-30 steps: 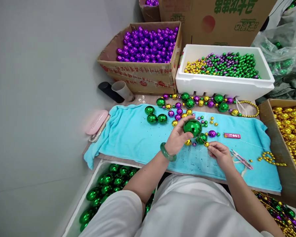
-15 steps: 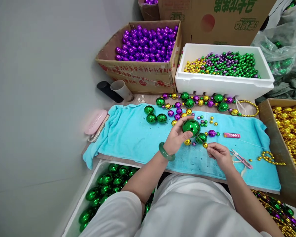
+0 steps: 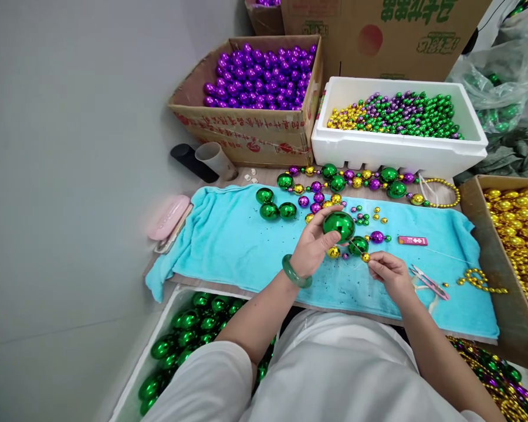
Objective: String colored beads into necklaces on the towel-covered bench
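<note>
My left hand (image 3: 312, 246), with a green bangle (image 3: 296, 272) on its wrist, is closed round a large shiny green bead (image 3: 339, 227) above the turquoise towel (image 3: 246, 252). Between the thumb and fingers of my right hand (image 3: 389, 272) is a small gold bead (image 3: 365, 258). A thin thread runs from that bead toward the large green one. Just beyond lies another green bead (image 3: 358, 245), in line with a purple bead (image 3: 377, 237). Loose green beads (image 3: 269, 211) sit on the towel to the left. Thread scissors (image 3: 430, 282) rest right of my right hand.
A finished-looking bead strand (image 3: 337, 183) stretches along the towel's back edge. Behind stand a carton of purple beads (image 3: 246, 138) and a white foam box (image 3: 400, 149). A gold-bead carton (image 3: 506, 258) is at right. A cup (image 3: 215, 161) and pink case (image 3: 171, 217) stand left.
Almost nothing differs. The whole view has shifted very slightly, and both hands keep the same grip on the green bead and the gold bead.
</note>
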`<control>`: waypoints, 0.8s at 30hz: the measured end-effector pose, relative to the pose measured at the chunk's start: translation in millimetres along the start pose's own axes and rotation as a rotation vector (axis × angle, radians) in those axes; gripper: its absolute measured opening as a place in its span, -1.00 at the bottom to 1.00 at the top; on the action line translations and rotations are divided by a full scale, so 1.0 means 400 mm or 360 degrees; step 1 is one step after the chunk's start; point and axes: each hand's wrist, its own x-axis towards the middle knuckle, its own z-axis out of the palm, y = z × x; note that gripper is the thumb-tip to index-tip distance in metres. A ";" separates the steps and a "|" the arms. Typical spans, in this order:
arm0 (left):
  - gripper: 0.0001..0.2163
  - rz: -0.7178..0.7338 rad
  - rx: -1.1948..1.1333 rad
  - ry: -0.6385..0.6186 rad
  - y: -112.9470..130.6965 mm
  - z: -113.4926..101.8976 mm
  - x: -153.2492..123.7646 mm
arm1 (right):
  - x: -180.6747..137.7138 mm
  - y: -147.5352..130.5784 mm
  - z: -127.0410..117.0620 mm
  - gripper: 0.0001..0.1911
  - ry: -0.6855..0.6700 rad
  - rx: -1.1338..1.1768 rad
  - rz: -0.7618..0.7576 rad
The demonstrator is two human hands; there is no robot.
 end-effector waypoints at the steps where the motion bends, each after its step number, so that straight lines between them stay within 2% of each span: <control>1: -0.52 0.0033 0.0027 0.0002 -0.002 0.002 -0.002 | 0.000 -0.001 0.002 -0.75 0.0015 -0.0010 -0.0004; 3: -0.51 0.0073 0.0121 -0.0062 -0.010 0.009 -0.007 | -0.001 -0.006 0.009 -0.75 0.0028 -0.0005 -0.0026; 7: -0.48 0.0007 0.0278 -0.0242 -0.030 0.026 -0.018 | -0.001 -0.029 0.031 -0.75 0.0003 0.0042 -0.0077; 9: -0.53 0.0109 0.0402 -0.0222 -0.034 0.028 -0.019 | 0.001 -0.040 0.038 -0.73 0.0010 0.0058 -0.0059; 11: -0.64 0.0255 0.0600 -0.0174 -0.034 0.023 -0.015 | 0.002 -0.045 0.038 -0.71 0.0022 0.0059 -0.0017; 13: -0.74 0.0307 0.0746 -0.0114 -0.032 0.014 -0.009 | -0.002 -0.043 0.029 -0.70 0.0032 0.0022 0.0025; 17: -0.83 0.0217 0.0793 0.0036 -0.037 0.000 0.002 | -0.016 -0.022 -0.005 -0.70 -0.0004 -0.0135 0.0116; 19: -0.85 0.0204 0.0825 0.0044 -0.043 -0.001 0.005 | -0.021 -0.015 -0.025 -0.71 -0.0040 -0.0322 0.0115; 22: -0.83 0.0151 0.0832 -0.0022 -0.048 0.008 0.012 | -0.021 -0.031 -0.047 -0.76 0.0106 -0.0609 -0.0038; 24: -0.82 0.0097 0.0788 -0.0060 -0.046 0.021 0.020 | -0.015 -0.061 -0.048 -0.76 0.0225 -0.0577 -0.0150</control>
